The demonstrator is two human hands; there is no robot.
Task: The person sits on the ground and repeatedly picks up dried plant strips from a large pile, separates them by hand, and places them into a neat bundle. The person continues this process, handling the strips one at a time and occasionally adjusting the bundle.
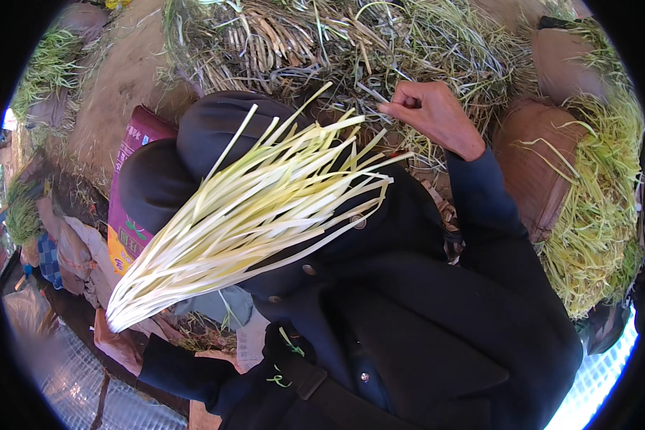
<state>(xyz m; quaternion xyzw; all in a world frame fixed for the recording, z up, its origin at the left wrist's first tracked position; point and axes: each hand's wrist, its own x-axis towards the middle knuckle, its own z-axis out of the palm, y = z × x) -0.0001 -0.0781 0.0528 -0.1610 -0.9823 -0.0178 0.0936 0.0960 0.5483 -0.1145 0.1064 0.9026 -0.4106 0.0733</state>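
At the lower left, my left hand [115, 341] grips the white stem ends of a bunch of blanched garlic chives [263, 199]. Its flat, pale yellow leaves fan out across my lap towards the upper right. My right hand [430, 115] is at the upper right, apart from the bunch, with fingers curled and thumb near the forefinger. A thin pale strip [372, 92] meets its fingertips; whether it is held I cannot tell. Just beyond that hand lies a heap of stalks and leaf litter [322, 48].
To the right, a brown sack-like bundle [537, 161] stands against a pile of yellow-green leaves [596, 242]. A purple printed sack [137, 140] lies beside my knees [161, 172]. Clear plastic sheeting [80, 371] is at the lower left. More green leaves [48, 70] lie at the upper left.
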